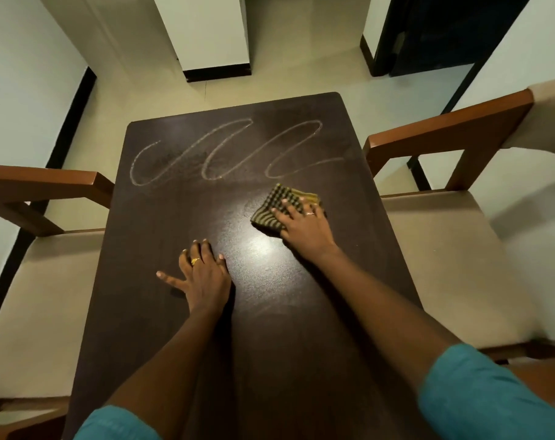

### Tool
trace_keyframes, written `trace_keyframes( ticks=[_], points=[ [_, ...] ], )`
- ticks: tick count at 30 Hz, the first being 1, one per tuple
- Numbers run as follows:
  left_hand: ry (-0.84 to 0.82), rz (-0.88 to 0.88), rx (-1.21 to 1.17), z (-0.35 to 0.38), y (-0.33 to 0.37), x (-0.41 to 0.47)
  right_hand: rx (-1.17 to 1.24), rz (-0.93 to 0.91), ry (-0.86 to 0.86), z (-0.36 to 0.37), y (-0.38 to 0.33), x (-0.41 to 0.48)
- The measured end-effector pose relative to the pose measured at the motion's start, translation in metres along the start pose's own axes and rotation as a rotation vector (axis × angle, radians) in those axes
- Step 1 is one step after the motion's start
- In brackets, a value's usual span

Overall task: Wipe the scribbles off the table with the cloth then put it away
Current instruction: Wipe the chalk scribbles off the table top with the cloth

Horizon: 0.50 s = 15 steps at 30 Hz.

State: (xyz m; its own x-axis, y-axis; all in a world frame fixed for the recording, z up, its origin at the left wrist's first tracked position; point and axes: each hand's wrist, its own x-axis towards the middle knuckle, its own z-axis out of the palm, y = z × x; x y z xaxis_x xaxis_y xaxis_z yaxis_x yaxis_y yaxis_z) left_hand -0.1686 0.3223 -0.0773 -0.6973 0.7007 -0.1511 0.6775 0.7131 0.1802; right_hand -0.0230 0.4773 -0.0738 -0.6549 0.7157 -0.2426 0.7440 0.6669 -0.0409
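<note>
Pressing right hand [304,222] flat, fingers spread, onto folded checked cloth [282,206]; cloth lying under fingers & palm, poking out toward far side. Resting left hand [201,274] splayed & bare on table [161,217], nearer the body, bracing, gripping nothing. Showing scribbles [234,150] w/ full loops, lying just beyond cloth toward far edge, not touching. Risking smearing chalky line instead of lifting it if pressing too lightly; risking cloth unfolding or bunching under a fast push; probably missing leftmost loops w/o reaching across.
</note>
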Motion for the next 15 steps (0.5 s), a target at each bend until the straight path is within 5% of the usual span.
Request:
trace_keyframes(
  ticks=[6, 15],
  points=[
    [0.01, -0.004, -0.029, -0.011, -0.022, 0.013, 0.19, 0.543, 0.048, -0.008, 0.092, -0.006],
    [0.065, -0.047, -0.093, -0.021, -0.07, 0.05, 0.311, 0.782, 0.049, -0.028, 0.062, 0.067]
  ],
)
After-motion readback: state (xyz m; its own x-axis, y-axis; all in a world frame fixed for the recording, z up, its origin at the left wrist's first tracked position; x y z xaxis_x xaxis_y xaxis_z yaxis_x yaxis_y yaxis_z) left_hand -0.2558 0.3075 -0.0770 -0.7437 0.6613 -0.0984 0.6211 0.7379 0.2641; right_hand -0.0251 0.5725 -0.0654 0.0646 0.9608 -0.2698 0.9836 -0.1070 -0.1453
